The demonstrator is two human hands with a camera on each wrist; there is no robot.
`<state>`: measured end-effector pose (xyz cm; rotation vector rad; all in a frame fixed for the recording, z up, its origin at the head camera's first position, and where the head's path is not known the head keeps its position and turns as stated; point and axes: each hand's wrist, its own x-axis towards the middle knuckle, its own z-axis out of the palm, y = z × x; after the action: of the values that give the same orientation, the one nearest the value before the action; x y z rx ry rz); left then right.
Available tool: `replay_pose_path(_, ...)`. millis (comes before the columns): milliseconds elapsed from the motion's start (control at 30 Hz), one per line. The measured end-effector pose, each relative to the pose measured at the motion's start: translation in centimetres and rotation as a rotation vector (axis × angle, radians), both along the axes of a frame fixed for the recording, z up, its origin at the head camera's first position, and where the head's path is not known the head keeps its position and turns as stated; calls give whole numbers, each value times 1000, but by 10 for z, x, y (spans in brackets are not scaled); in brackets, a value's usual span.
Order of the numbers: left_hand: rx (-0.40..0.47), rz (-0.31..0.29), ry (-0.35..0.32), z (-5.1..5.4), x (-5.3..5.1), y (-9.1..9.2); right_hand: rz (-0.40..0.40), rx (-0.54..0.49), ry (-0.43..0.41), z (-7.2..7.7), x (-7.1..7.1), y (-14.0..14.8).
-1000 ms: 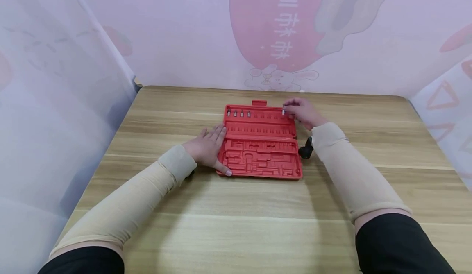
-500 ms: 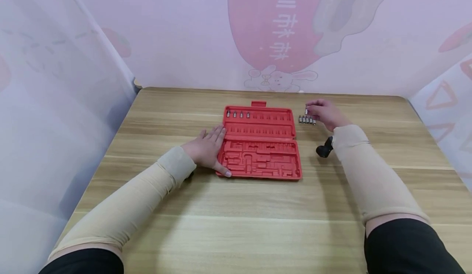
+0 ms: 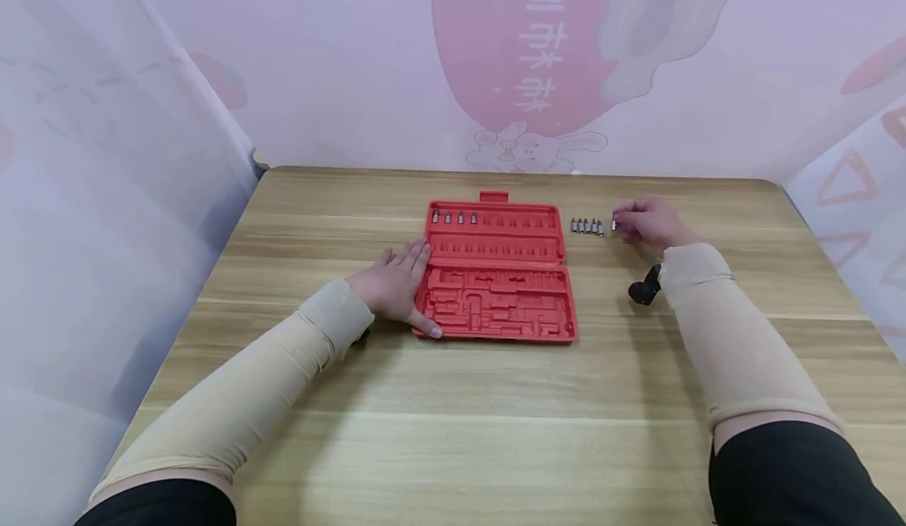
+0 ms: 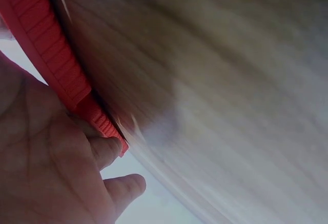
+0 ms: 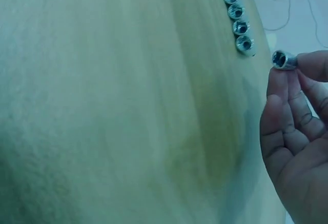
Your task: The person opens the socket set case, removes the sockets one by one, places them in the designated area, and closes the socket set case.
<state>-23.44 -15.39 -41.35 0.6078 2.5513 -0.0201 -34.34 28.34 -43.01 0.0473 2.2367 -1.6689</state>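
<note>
An opened red plastic tool case (image 3: 495, 303) lies on the table, its moulded slots facing up. Several small metal bit sockets (image 3: 454, 218) stand at the left of its far row. My left hand (image 3: 392, 284) rests along the case's left edge, fingers straight and thumb over the near corner; in the left wrist view its fingers touch the red side wall (image 4: 48, 49). To the right of the case, my right hand (image 3: 654, 223) pinches one bit socket (image 5: 283, 60) between thumb and fingers, just above the table. Beside it a row of several bit sockets (image 5: 236, 12) lies on the wood.
The wooden table (image 3: 467, 432) ends at a back edge against a printed curtain (image 3: 340, 62). The case's latch tab (image 3: 494, 196) sticks out at its far side. A black wrist camera (image 3: 644, 286) hangs under my right wrist.
My right hand has moved right, from the far right corner of the case past the row of loose sockets, carrying the bit socket. My left hand has stayed on the case.
</note>
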Motion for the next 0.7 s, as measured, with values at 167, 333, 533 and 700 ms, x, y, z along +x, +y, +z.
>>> replay_pose_path(167,-10,-1,-4,0,1,0,-16,49,-32,-4,1,-2)
replay_pose_path(333,-10,-4,-6,0,0,0,6,143,-24,-3,-1,-4)
replay_pose_path(533,-9,-6,1,0,0,0,28,276,-4,0,-2,-8)
replay_pose_path(700,0,-4,2,0,1,0,18,347,12,-3,-4,-13)
